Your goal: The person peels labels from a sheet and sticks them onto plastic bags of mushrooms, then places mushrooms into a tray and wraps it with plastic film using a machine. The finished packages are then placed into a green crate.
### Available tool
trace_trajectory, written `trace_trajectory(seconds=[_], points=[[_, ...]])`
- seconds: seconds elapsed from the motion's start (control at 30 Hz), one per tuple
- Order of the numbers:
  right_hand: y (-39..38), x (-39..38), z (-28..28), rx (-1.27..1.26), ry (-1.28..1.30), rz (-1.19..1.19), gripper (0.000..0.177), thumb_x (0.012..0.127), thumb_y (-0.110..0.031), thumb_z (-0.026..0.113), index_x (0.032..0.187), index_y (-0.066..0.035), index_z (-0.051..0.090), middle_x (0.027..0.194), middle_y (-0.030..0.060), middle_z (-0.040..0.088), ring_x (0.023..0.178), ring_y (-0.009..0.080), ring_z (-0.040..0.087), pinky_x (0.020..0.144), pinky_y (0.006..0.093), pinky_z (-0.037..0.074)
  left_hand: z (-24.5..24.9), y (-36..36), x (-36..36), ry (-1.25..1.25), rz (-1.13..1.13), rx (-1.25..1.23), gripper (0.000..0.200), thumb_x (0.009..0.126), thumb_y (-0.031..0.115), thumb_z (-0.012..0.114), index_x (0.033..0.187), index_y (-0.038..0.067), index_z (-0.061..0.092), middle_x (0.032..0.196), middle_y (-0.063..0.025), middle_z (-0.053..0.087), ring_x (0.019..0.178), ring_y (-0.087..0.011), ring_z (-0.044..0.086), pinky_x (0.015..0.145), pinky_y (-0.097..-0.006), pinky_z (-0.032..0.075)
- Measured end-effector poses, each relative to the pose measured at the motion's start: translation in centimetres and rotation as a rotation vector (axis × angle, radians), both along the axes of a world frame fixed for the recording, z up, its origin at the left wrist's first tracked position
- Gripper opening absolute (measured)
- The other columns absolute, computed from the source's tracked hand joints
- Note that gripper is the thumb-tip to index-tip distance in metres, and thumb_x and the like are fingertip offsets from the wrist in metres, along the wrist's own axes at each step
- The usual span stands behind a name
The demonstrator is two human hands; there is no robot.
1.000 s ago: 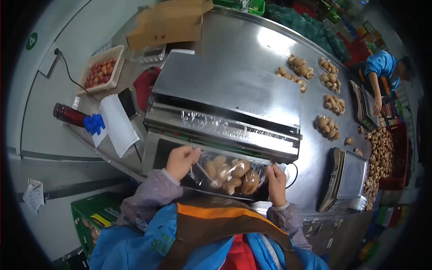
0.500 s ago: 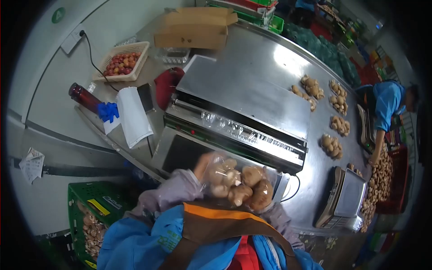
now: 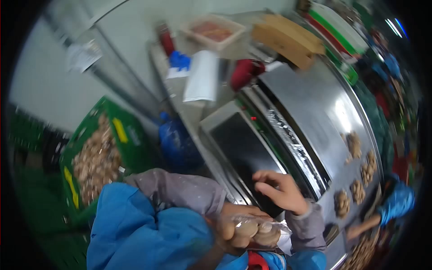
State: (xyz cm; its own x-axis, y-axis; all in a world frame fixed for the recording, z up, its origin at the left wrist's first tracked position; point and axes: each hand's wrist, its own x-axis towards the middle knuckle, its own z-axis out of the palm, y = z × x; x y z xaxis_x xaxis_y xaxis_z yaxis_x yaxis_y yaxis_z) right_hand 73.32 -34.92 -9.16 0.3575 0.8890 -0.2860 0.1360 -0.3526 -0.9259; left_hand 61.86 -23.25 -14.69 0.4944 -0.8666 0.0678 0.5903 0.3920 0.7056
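Low against my body, my left hand (image 3: 245, 211) grips a film-wrapped pack of mushrooms (image 3: 254, 234); the fingers lie along its top and part of the grip is hidden. My right hand (image 3: 285, 191) is above the black plate (image 3: 238, 144) of the wrapping machine, fingers loosely bent and apart, nothing in them. Behind the plate runs a strip of crinkled clear film (image 3: 292, 146). To my left stands a green crate (image 3: 135, 139) with many wrapped mushroom packs (image 3: 99, 157) in it.
Several mushroom piles (image 3: 343, 203) lie on the steel table (image 3: 306, 94). A co-worker's arm (image 3: 366, 225) reaches over loose mushrooms at right. A cardboard box (image 3: 288, 38), a fruit basket (image 3: 225, 42) and a white roll (image 3: 202, 76) stand farther back. A blue bag (image 3: 177, 137) is beside the crate.
The view has swung left toward the green crate. The mushroom pack has come off the machine front to close against my body in my left hand. My right hand is now apart from it.
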Motion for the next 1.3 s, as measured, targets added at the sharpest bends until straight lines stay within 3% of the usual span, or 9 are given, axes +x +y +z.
trace_trajectory(seconds=[0.13, 0.27, 0.37, 0.43, 0.63, 0.9, 1.1, 1.23, 1.3], points=[[3.0, -3.4, 6.5, 0.336, -0.005, 0.659, 0.083, 0.076, -0.025, 0.072, 0.137, 0.003, 0.023, 0.124, 0.0227, 0.047, 0.108, 0.0374, 0.053, 0.091, 0.0352, 0.043, -4.8, -0.2, -3.1, 0.116, 0.07, -0.438, 0.049, 0.084, 0.025, 0.062, 0.124, 0.004, 0.046, 0.114, -0.0053, 0.053, 0.112, -0.0165, 0.047, 0.096, -0.0282, 0.035], [2.6, -4.6, 6.3, -0.051, -0.05, 0.51, 0.084, 0.066, -0.023, 0.082, 0.131, 0.002, 0.035, 0.121, 0.0195, 0.051, 0.11, 0.0261, 0.055, 0.091, 0.0317, 0.043, 1.0, 4.1, -5.0, 0.231, 0.331, -0.241, 0.053, 0.075, 0.014, 0.072, 0.121, 0.004, 0.047, 0.114, -0.0055, 0.053, 0.111, -0.0166, 0.048, 0.092, -0.0302, 0.041], [2.8, -5.9, 1.3, 0.078, 0.125, 0.11, 0.085, 0.066, -0.02, 0.081, 0.133, 0.002, 0.033, 0.121, 0.0141, 0.051, 0.107, 0.0228, 0.054, 0.091, 0.0317, 0.043, 0.2, 6.9, -6.6, -0.263, 0.595, -0.893, 0.04, 0.082, 0.015, 0.064, 0.118, 0.005, 0.049, 0.112, -0.0101, 0.055, 0.1, -0.0178, 0.055, 0.086, -0.0293, 0.045], [7.4, -8.1, 1.0, 0.17, 0.319, -0.118, 0.072, 0.077, -0.018, 0.069, 0.134, 0.002, 0.03, 0.124, 0.0138, 0.049, 0.11, 0.0216, 0.052, 0.093, 0.0322, 0.042, -0.4, 11.5, -10.4, 0.699, 0.699, -0.329, 0.062, 0.077, 0.005, 0.066, 0.132, 0.007, 0.036, 0.124, -0.0074, 0.05, 0.106, -0.0204, 0.056, 0.088, -0.0322, 0.046], [26.1, -18.4, -0.4, 0.376, 0.28, 0.009, 0.061, 0.087, -0.006, 0.053, 0.138, 0.001, 0.021, 0.125, 0.0143, 0.044, 0.111, 0.0204, 0.048, 0.093, 0.0316, 0.041, 0.8, 24.1, -20.9, 0.043, 1.833, 0.481, 0.08, 0.07, 0.012, 0.079, 0.131, 0.003, 0.027, 0.12, -0.0097, 0.046, 0.111, -0.0189, 0.047, 0.094, -0.0354, 0.043], [38.2, -24.6, -1.5, 0.173, -0.571, 0.213, 0.065, 0.075, -0.015, 0.072, 0.128, -0.001, 0.037, 0.084, 0.0135, 0.065, 0.057, 0.0213, 0.061, 0.053, 0.0318, 0.048, -5.6, 35.6, -33.3, 0.555, 1.494, 0.126, 0.063, 0.085, 0.028, 0.064, 0.135, 0.008, 0.031, 0.127, -0.0073, 0.045, 0.118, -0.0189, 0.045, 0.099, -0.0374, 0.04], [36.9, -22.2, -0.2, 0.194, -0.383, -0.023, 0.051, 0.077, -0.004, 0.066, 0.123, -0.005, 0.043, 0.087, 0.009, 0.063, 0.052, 0.0126, 0.055, 0.052, 0.0255, 0.044, -10.3, 35.2, -28.4, 0.284, 1.668, 1.058, 0.057, 0.078, 0.029, 0.071, 0.123, 0.004, 0.047, 0.109, -0.0115, 0.06, 0.099, -0.0238, 0.058, 0.087, -0.0369, 0.045], [33.7, -21.2, -0.6, 0.105, -0.381, -0.062, 0.038, 0.077, -0.007, 0.065, 0.113, -0.007, 0.053, 0.088, 0.0102, 0.064, 0.059, 0.0187, 0.061, 0.056, 0.0298, 0.048, -4.5, 36.7, -27.5, 0.42, 0.715, 1.692, 0.07, 0.079, 0.067, 0.048, 0.12, 0.01, 0.056, 0.109, -0.0203, 0.061, 0.103, -0.0345, 0.058, 0.089, -0.0403, 0.044], [31.2, -19.9, -2.0, 0.143, -0.523, -0.068, 0.033, 0.077, -0.012, 0.065, 0.109, -0.007, 0.057, 0.093, 0.0123, 0.064, 0.07, 0.0256, 0.064, 0.063, 0.0342, 0.05, -5.9, 36.2, -27.5, 0.214, 0.801, 1.645, 0.076, 0.079, 0.071, 0.043, 0.118, 0.007, 0.058, 0.112, -0.0209, 0.06, 0.107, -0.0347, 0.056, 0.093, -0.0406, 0.042]])
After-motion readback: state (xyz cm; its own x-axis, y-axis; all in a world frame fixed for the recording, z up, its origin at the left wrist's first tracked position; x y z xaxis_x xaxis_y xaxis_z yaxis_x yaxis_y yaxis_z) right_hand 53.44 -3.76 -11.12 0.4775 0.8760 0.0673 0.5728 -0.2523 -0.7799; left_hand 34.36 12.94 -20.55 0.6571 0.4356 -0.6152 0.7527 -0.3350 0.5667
